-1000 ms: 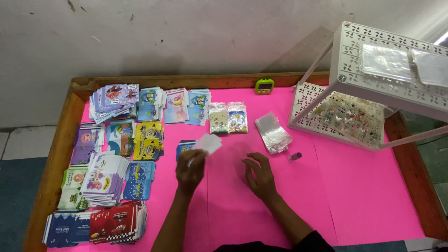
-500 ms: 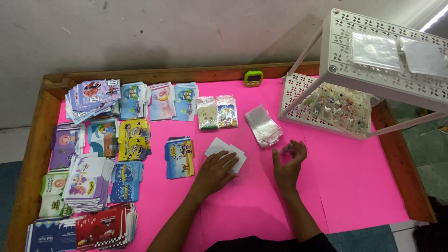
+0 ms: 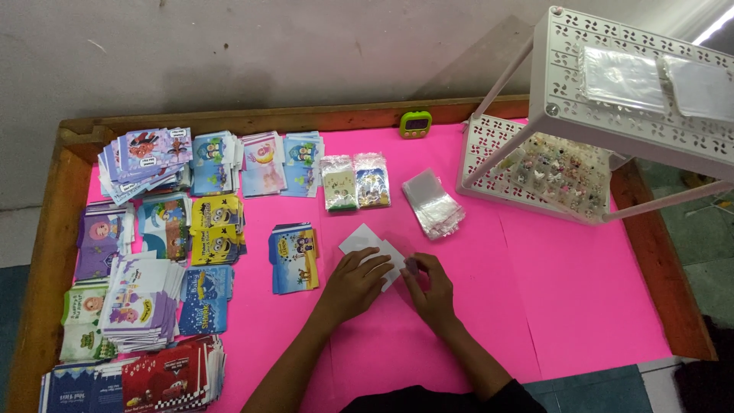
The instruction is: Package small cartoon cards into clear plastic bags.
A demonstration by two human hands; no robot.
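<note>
A white card (image 3: 365, 240) lies on the pink table top (image 3: 550, 298) near the middle. My left hand (image 3: 358, 280) rests flat on the card's near part. My right hand (image 3: 430, 284) is beside it, fingertips pinched together at the card's right edge on something small that I cannot make out. A small stack of blue and yellow cartoon cards (image 3: 294, 258) sits just left of my left hand. A pile of clear plastic sleeves (image 3: 433, 203) lies beyond my right hand.
Several stacks of printed cartoon cards (image 3: 153, 252) cover the left side. Two filled packets (image 3: 355, 180) sit behind the centre. A white perforated rack (image 3: 604, 115) holding small trinkets stands at the right. A green timer (image 3: 415, 123) rests against the wooden rim (image 3: 46, 260).
The left hand brought the white card down from the air onto the table and now presses it. The right hand moved left to meet it at the card's edge.
</note>
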